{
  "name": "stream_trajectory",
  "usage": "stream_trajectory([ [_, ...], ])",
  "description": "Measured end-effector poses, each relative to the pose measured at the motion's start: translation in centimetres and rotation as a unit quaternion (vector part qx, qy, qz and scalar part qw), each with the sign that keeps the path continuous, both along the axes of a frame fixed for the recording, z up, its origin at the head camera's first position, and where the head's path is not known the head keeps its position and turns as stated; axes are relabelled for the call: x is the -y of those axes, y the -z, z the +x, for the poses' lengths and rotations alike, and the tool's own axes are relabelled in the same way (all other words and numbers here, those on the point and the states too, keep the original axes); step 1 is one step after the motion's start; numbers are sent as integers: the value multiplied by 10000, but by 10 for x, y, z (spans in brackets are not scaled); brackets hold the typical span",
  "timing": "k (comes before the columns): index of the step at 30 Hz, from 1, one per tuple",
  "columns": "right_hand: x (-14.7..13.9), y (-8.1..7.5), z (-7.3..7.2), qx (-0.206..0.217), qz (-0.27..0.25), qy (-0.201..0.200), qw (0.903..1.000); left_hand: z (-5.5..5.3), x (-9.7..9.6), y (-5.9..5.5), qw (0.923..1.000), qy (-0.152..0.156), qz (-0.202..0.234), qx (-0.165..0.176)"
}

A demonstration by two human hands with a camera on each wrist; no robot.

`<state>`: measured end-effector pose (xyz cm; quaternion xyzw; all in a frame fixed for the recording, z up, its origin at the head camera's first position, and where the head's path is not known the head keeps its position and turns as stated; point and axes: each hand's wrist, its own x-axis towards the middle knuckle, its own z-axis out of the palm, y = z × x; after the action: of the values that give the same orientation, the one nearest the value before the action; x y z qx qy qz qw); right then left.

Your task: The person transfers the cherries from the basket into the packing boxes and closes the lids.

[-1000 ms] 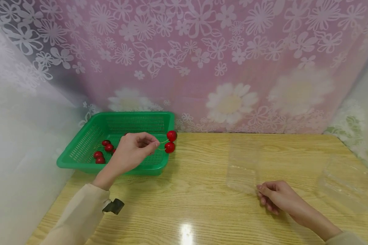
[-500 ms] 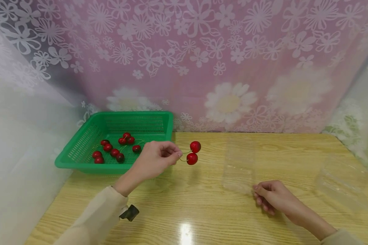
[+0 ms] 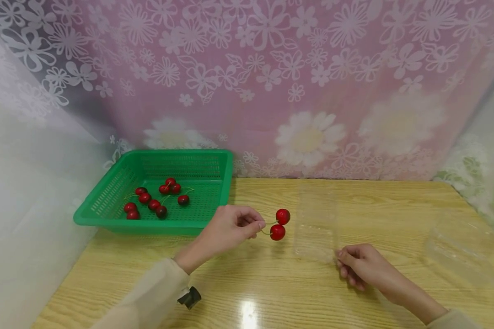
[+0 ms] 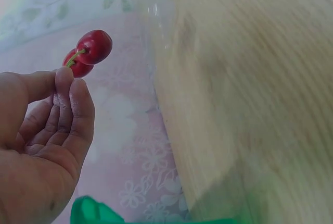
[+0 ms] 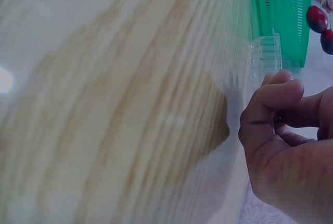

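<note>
Between thumb and fingertips my left hand (image 3: 234, 228) pinches the green stems of a pair of red cherries (image 3: 277, 232). The cherries hang just left of a clear plastic box (image 3: 314, 228) on the table; the left wrist view shows the pair (image 4: 94, 47) beyond the fingertips. My right hand (image 3: 366, 267) pinches the near right corner of that box with thumb and forefinger, its other fingers curled below. In the right wrist view the box's wall (image 5: 265, 54) stands right beyond my right hand (image 5: 286, 135).
A green plastic basket (image 3: 226, 183) at the back left holds several more cherries (image 3: 154, 204). A second clear plastic container (image 3: 461, 251) stands at the right on the wooden table (image 3: 230, 292). A pink flowered curtain (image 3: 251, 114) hangs behind the table.
My left hand has carried the cherry pair out from over the basket, rightward and nearer, to beside the clear box. The box and my right hand have shifted slightly left.
</note>
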<state>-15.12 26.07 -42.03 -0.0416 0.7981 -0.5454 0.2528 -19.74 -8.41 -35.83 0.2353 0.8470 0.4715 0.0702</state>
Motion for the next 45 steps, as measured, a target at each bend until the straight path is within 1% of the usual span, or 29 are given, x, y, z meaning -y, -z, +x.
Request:
stream_trajectory([
  [6, 4, -2, 1, -32, -28, -51, 10000, 2, -15, 12, 9999, 35, -15, 146],
  [14, 9, -2, 1, 13, 39, -16, 10000, -1, -33, 31, 9987, 130, 162, 461],
  [20, 10, -2, 0, 25, 88, 0, 10000, -5, -43, 40, 9989, 117, 75, 452],
  [26, 12, -1, 0, 20, 150, 6, 9999, -8, -51, 48, 9987, 58, 117, 493],
  [29, 12, -1, -1, 43, 179, -6, 9998, -10, -55, 51, 9989, 76, 93, 455],
  [34, 13, -2, -2, 65, 160, -12, 9998, -12, -60, 53, 9993, 191, 30, 319],
  [39, 14, -3, -2, 80, 172, -7, 9998, -13, -64, 57, 9995, 237, -107, 195],
  [42, 14, -2, -2, 69, 206, -12, 9998, -12, -66, 58, 9993, 289, -249, 44],
  [45, 15, -2, -2, 43, 242, -2, 9997, -12, -69, 57, 9978, 384, -490, -228],
])
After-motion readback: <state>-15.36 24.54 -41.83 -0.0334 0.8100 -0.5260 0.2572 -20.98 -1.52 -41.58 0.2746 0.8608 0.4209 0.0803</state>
